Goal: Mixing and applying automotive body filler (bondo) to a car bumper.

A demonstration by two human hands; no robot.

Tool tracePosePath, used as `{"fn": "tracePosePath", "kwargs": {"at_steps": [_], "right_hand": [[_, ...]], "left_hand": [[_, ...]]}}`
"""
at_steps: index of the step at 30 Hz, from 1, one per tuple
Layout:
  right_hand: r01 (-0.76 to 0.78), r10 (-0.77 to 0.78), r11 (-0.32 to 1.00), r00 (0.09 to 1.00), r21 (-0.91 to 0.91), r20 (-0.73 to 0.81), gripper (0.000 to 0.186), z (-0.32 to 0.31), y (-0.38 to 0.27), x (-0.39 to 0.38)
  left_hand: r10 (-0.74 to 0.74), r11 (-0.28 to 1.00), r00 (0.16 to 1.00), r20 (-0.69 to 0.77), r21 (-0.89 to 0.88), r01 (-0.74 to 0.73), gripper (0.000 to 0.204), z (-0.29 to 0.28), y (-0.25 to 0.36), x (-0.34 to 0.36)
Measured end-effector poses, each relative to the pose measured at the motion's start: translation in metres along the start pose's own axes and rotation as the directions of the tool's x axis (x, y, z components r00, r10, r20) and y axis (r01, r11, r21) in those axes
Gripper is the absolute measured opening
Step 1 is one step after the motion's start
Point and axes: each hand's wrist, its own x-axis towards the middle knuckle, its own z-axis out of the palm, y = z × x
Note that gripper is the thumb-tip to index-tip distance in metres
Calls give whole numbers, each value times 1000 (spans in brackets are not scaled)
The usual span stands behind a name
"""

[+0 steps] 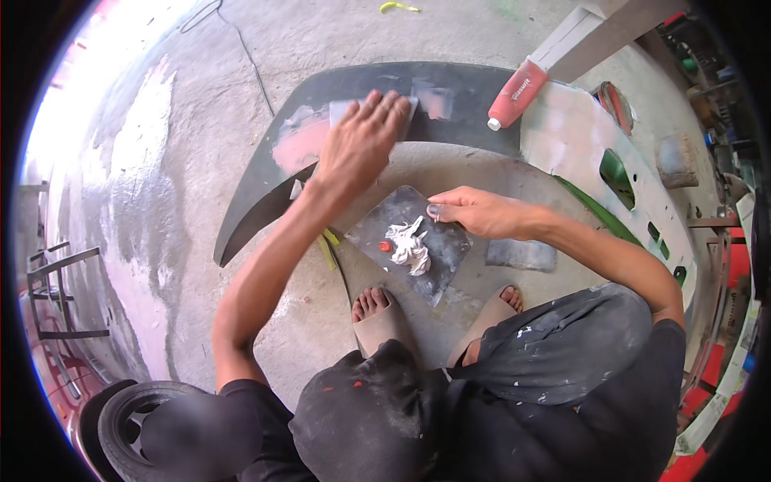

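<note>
My left hand (365, 136) lies over a pale, flat putty spreader (337, 111), fingers pressed along it, against a dark curved car body panel (466, 80). Pinkish and whitish filler patches (301, 140) show on the panel around that hand. Between thumb and fingers, my right hand (482, 212) grips the edge of a dark square mixing plate (376, 221), held low in front of the panel. On the plate sits a heap of white putty (411, 247) with a small red dab (385, 247) beside it.
A red tube with a white cap (518, 95) rests on the panel by a pale post (594, 40). To the right stands a whitish panel with openings (578, 132). A grey flat piece (520, 255) lies near my sandalled feet. A wheel (136, 426) is at lower left.
</note>
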Motion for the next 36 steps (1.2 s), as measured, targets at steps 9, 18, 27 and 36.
{"fn": "tracePosePath", "kwargs": {"at_steps": [9,18,27,36], "right_hand": [[67,-63,995,997,72,-54,38,-2,1,-17],[274,-280,956,959,-103,-47,32,-8,27,16],[299,-236,937,922,179,-306,41,-45,1,-41],[424,-294,817,890,391,-349,27,-54,-19,-17]], "left_hand": [[-631,768,774,44,-104,632,49,-74,-125,16],[-272,933,916,293,-151,326,52,-28,-70,10],[-511,-20,705,492,-827,562,64,-102,-49,-23],[-430,-367,600,674,-738,566,40,-39,18,-95]]}}
